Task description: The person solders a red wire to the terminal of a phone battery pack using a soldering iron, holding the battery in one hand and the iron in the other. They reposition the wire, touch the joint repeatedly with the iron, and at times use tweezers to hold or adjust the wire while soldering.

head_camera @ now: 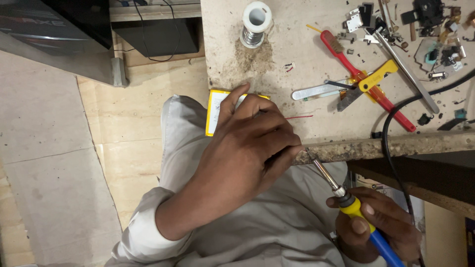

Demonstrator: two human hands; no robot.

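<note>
Soldering iron (354, 205) sits in the right hand (376, 225), fingers wrapped snug round the yellow collar w/ blue grip below, so that hand is closed on the tool. Its long axis runs diagonal, handle at lower right, metal shaft climbing up-left, tip (308, 150) ending right at the bench edge (396, 146). Tip lands just beside the left hand's fingertips (292, 148), looks near touching, can't tell if there's contact. Left hand (247, 148) is the nearer one to the work: it lies knuckles-up over the table's front edge, fingers curled and pinched on something small; what exactly it pinches is hidden under the fingers, so grip is narrow but contents unclear. Thin red wire (299, 117) pokes out to the right from under that hand, lying flat on the top.

Packages & labels: flat yellow-edged pouch w/ white label (215, 111), rectangular, standing lengthwise at the table's front-left corner, half covered by the left thumb; print too small to read. Solder spool (256, 22), white core, upright at top centre, well apart from both hands. Off to the right: red toothbrush (363, 79), yellow-handled stripper (378, 76), metal tweezers (316, 91), all clear of the iron. Black cord (391, 143) loops down over the edge
</note>
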